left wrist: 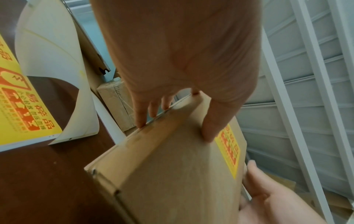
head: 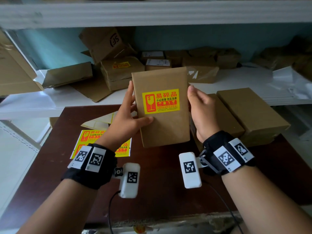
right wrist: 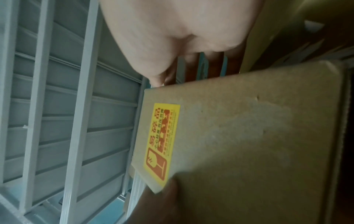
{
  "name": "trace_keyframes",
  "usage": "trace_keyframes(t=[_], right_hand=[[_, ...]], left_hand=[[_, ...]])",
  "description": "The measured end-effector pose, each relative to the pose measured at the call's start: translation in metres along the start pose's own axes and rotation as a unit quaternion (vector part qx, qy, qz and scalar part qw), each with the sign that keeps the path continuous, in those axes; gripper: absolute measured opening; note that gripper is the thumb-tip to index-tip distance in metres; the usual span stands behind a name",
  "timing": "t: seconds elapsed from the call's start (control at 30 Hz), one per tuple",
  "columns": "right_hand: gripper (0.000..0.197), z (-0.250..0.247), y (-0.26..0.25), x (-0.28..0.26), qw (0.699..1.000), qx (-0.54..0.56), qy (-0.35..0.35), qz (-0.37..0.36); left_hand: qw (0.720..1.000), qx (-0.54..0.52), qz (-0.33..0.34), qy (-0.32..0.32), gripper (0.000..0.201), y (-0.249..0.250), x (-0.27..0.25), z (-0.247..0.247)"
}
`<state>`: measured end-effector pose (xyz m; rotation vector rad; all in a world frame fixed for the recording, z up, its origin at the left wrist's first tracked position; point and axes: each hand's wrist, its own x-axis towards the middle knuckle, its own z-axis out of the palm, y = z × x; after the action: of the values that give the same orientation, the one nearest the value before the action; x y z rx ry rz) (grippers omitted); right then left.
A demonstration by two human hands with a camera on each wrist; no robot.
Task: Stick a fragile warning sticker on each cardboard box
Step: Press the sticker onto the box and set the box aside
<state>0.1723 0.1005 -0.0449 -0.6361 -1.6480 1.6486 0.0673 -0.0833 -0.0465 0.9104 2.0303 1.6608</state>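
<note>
I hold a flat cardboard box (head: 162, 125) up off the brown table (head: 160, 188), tilted toward me, between both hands. A yellow and red fragile sticker (head: 160, 101) sits on its front face; the same sticker (right wrist: 161, 141) shows in the right wrist view. My left hand (head: 130, 114) grips the box's left edge, thumb across the front and fingers behind. My right hand (head: 199, 108) grips the right edge, thumb at the upper corner. A sheet of unused fragile stickers (head: 87, 137) lies on the table under my left wrist, with curled empty backing paper (head: 99, 121) beyond it.
Two plain cardboard boxes (head: 249, 108) lie on the table to the right. On the white shelf (head: 236, 81) behind sit many more boxes, one (head: 120, 71) bearing a yellow sticker, and flattened cardboard (head: 67, 75) at the left. Another shelf board (head: 152, 12) runs overhead.
</note>
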Motion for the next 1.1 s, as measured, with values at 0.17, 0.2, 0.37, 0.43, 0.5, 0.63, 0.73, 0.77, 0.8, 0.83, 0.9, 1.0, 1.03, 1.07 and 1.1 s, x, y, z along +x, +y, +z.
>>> trace_keyframes(t=[0.17, 0.2, 0.37, 0.43, 0.5, 0.63, 0.73, 0.77, 0.8, 0.83, 0.9, 1.0, 1.03, 1.07, 1.1], right_hand=[[0.053, 0.012, -0.001, -0.012, 0.996, -0.017, -0.079, -0.037], [0.06, 0.015, 0.002, -0.014, 0.994, -0.03, -0.092, -0.049], [0.083, 0.027, 0.009, -0.024, 0.985, -0.065, -0.134, -0.086], [0.083, 0.026, 0.01, -0.024, 0.985, -0.066, -0.133, -0.091], [0.084, 0.024, 0.01, -0.023, 0.985, -0.067, -0.135, -0.086], [0.091, 0.022, 0.013, -0.021, 0.987, -0.082, -0.126, -0.058], [0.086, 0.021, 0.013, -0.022, 0.988, -0.091, -0.12, -0.047], [0.084, 0.021, 0.012, -0.023, 0.988, -0.089, -0.117, -0.045], [0.085, 0.021, 0.011, -0.023, 0.989, -0.086, -0.109, -0.042], [0.087, 0.02, 0.009, -0.023, 0.991, -0.08, -0.097, -0.038], [0.091, 0.018, 0.007, -0.02, 0.994, -0.076, -0.067, -0.032], [0.112, 0.016, 0.006, -0.014, 0.993, -0.111, -0.024, -0.022], [0.115, 0.016, 0.007, -0.014, 0.993, -0.114, -0.015, -0.019], [0.115, 0.016, 0.009, -0.013, 0.994, -0.111, -0.007, -0.02], [0.112, 0.016, 0.009, -0.013, 0.994, -0.107, -0.001, -0.023]], left_hand=[[0.999, -0.024, 0.001, 0.044, 0.087, 0.003, 0.004, 0.007], [0.996, -0.034, -0.006, 0.081, 0.088, 0.004, 0.005, 0.008], [0.977, 0.021, -0.022, 0.212, 0.069, 0.004, 0.01, 0.004], [0.978, 0.017, -0.019, 0.207, 0.06, 0.002, 0.011, 0.002], [0.98, 0.007, -0.012, 0.196, 0.051, 0.0, 0.012, 0.002], [0.984, -0.027, 0.0, 0.177, 0.038, -0.003, 0.014, 0.002], [0.988, -0.035, 0.002, 0.153, 0.039, -0.007, 0.015, 0.002], [0.989, -0.035, 0.001, 0.143, 0.045, -0.007, 0.015, 0.003], [0.99, -0.034, -0.003, 0.135, 0.053, -0.008, 0.015, 0.004], [0.991, -0.035, -0.006, 0.129, 0.06, -0.008, 0.013, 0.005], [0.993, -0.029, 0.008, 0.117, 0.066, -0.004, 0.009, 0.012], [0.992, 0.019, 0.061, 0.106, 0.056, 0.003, 0.001, 0.025], [0.991, 0.033, 0.074, 0.105, 0.054, 0.005, -0.002, 0.03], [0.99, 0.045, 0.083, 0.106, 0.053, 0.006, -0.004, 0.034], [0.988, 0.056, 0.09, 0.11, 0.053, 0.007, -0.005, 0.037]])
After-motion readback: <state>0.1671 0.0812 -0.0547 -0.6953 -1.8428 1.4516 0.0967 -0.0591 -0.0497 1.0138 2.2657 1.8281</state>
